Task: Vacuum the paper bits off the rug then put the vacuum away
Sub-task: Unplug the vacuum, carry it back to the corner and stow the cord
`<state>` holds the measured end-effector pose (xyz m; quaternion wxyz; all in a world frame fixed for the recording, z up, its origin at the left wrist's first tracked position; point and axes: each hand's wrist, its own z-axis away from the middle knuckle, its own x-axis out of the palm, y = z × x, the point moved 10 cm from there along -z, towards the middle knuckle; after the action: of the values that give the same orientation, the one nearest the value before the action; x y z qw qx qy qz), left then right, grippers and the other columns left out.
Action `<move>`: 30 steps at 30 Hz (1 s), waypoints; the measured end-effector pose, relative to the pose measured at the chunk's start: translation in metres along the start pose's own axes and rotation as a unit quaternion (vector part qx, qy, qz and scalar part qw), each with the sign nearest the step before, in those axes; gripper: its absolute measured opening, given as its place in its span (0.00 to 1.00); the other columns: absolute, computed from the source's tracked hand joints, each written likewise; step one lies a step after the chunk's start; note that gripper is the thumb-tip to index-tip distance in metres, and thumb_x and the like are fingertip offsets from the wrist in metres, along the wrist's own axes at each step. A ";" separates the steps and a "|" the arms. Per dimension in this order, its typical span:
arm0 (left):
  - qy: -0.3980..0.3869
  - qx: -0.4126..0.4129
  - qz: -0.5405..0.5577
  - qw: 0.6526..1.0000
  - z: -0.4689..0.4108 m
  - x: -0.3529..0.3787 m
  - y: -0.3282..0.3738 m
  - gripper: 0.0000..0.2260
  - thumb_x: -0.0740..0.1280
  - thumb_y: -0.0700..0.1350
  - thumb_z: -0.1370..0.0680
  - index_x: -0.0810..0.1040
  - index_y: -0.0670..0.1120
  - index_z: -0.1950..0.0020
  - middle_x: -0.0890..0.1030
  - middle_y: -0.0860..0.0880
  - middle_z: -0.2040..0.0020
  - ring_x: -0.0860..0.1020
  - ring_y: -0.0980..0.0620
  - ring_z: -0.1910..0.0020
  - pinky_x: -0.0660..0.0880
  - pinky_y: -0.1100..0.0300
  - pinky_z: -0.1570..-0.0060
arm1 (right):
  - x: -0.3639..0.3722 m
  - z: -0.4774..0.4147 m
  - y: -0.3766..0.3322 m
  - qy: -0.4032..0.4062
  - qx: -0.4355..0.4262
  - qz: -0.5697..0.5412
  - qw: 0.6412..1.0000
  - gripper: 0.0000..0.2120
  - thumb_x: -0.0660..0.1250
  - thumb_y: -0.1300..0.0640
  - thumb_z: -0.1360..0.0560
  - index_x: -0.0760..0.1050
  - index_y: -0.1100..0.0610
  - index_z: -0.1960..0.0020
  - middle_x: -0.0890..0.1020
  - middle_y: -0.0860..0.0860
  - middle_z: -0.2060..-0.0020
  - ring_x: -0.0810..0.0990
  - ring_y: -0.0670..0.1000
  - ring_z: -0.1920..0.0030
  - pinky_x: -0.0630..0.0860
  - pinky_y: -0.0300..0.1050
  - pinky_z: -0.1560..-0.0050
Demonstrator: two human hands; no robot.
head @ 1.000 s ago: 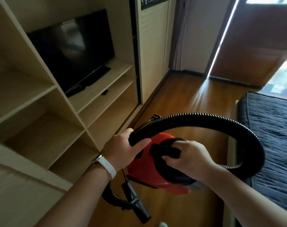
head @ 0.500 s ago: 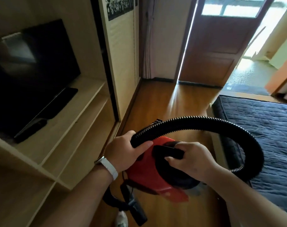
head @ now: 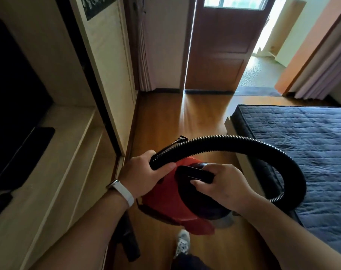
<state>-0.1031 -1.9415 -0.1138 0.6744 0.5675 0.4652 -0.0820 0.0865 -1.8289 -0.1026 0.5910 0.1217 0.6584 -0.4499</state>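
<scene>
I carry a small red vacuum above the wooden floor, in front of me. My right hand is closed around its black top handle. My left hand, with a white wristband, grips the black ribbed hose near its end. The hose loops out to the right and curls back under my right forearm. A black nozzle hangs below my left forearm. No rug or paper bits are visible.
A pale wooden shelf unit with a dark TV lines the left side. A bed with a navy quilt fills the right. Between them runs a wooden floor toward a brown door, open to daylight. My shoe shows below.
The view has swung right and moved forward along the shelf unit, so the TV slid left and the door came closer. Both hands keep the same hold on the vacuum and hose.
</scene>
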 end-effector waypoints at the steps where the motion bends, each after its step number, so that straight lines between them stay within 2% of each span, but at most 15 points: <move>1: -0.010 -0.003 -0.001 1.000 -0.011 0.003 -0.003 0.24 0.61 0.74 0.33 0.76 0.54 0.57 0.79 0.53 0.66 0.78 0.60 0.68 0.73 0.64 0.69 | 0.002 -0.011 0.004 -0.002 0.006 -0.005 1.000 0.16 0.69 0.35 0.32 0.81 0.46 0.56 0.81 0.44 0.69 0.81 0.44 0.65 0.79 0.43 0.60; 7: -0.041 -0.017 -0.018 0.999 -0.087 0.023 -0.016 0.23 0.62 0.74 0.32 0.75 0.55 0.57 0.79 0.53 0.68 0.78 0.60 0.69 0.73 0.64 0.70 | 0.012 -0.093 0.030 -0.013 0.019 -0.016 1.000 0.16 0.69 0.34 0.32 0.81 0.46 0.58 0.81 0.45 0.70 0.80 0.43 0.68 0.80 0.44 0.62; 11: -0.046 -0.033 -0.025 0.998 -0.157 0.036 -0.015 0.24 0.63 0.74 0.32 0.76 0.54 0.57 0.80 0.51 0.66 0.78 0.58 0.69 0.78 0.57 0.67 | 0.010 -0.159 0.049 -0.036 0.018 -0.027 0.999 0.15 0.69 0.35 0.32 0.79 0.46 0.57 0.81 0.45 0.69 0.80 0.44 0.68 0.80 0.43 0.63; 16: -0.045 -0.034 -0.028 0.998 -0.244 0.058 0.003 0.24 0.61 0.75 0.33 0.75 0.55 0.59 0.78 0.52 0.68 0.77 0.60 0.68 0.73 0.62 0.70 | -0.018 -0.234 0.073 -0.035 0.009 -0.042 0.998 0.15 0.70 0.36 0.31 0.79 0.47 0.58 0.79 0.44 0.70 0.80 0.44 0.67 0.78 0.42 0.63; 20: -0.040 -0.018 -0.025 0.999 -0.300 0.070 0.018 0.24 0.61 0.75 0.32 0.76 0.55 0.57 0.79 0.54 0.67 0.78 0.59 0.68 0.77 0.59 0.68 | -0.046 -0.285 0.089 -0.024 0.011 -0.006 1.000 0.15 0.69 0.35 0.30 0.78 0.47 0.59 0.77 0.44 0.70 0.78 0.44 0.66 0.73 0.40 0.64; 22: -0.043 -0.013 -0.026 0.999 -0.324 0.074 0.024 0.25 0.60 0.75 0.32 0.76 0.55 0.56 0.79 0.54 0.67 0.78 0.60 0.68 0.75 0.62 0.69 | -0.059 -0.307 0.098 -0.009 0.019 0.006 1.000 0.16 0.68 0.35 0.31 0.77 0.48 0.59 0.77 0.45 0.70 0.78 0.45 0.66 0.71 0.40 0.64; 25: -0.047 0.006 -0.029 0.998 -0.364 0.079 0.030 0.25 0.60 0.75 0.33 0.76 0.54 0.56 0.79 0.54 0.67 0.77 0.59 0.69 0.71 0.65 0.70 | -0.073 -0.341 0.112 0.004 0.033 0.015 0.999 0.17 0.68 0.34 0.31 0.78 0.47 0.58 0.79 0.46 0.69 0.79 0.46 0.65 0.73 0.41 0.62; 30: -0.067 0.037 -0.005 0.997 -0.438 0.095 0.032 0.24 0.61 0.73 0.32 0.76 0.54 0.56 0.79 0.53 0.67 0.78 0.58 0.69 0.72 0.66 0.71 | -0.084 -0.403 0.127 0.012 0.064 0.014 0.998 0.17 0.69 0.34 0.32 0.80 0.47 0.56 0.80 0.46 0.67 0.81 0.47 0.63 0.78 0.45 0.57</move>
<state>-0.2645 -1.5222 -0.1268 0.6823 0.5826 0.4188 -0.1401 -0.0719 -1.4295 -0.1268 0.5803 0.1742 0.6334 -0.4813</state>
